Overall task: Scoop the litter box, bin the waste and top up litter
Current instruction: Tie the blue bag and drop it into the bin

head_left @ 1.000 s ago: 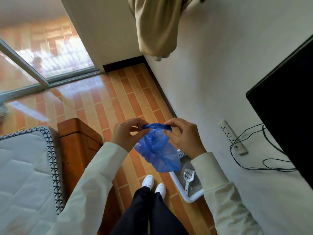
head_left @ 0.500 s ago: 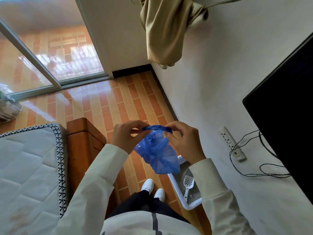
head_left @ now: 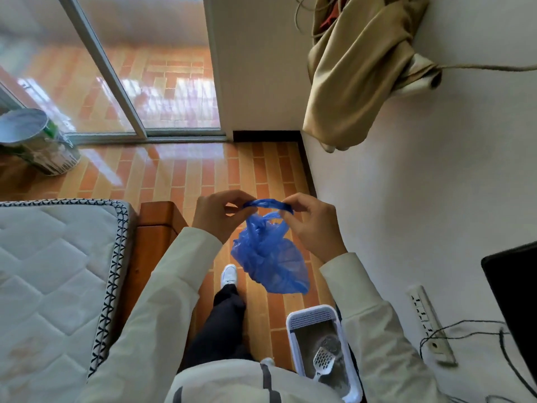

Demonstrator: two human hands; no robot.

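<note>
I stand on the brick-pattern floor [head_left: 186, 181] with a blue plastic bag [head_left: 270, 257] held up in front of me. My left hand [head_left: 219, 215] pinches one end of the bag's twisted handle between thumb and fingertips, and my right hand [head_left: 312, 225] pinches the other end, so the handle is stretched between them and the crumpled body of the bag hangs below, clear of the floor. Down by my right side, against the white wall [head_left: 406, 199], sits the white litter box [head_left: 293, 324] with grey litter in it, and a white slotted scoop [head_left: 323, 360] lies inside it. To my left is a mattress [head_left: 52, 271] on a wooden bed frame [head_left: 154, 228]. A metal can [head_left: 37, 141] stands near the sliding glass door [head_left: 116, 82], and a tan cloth [head_left: 360, 71] hangs on the wall ahead.
</note>
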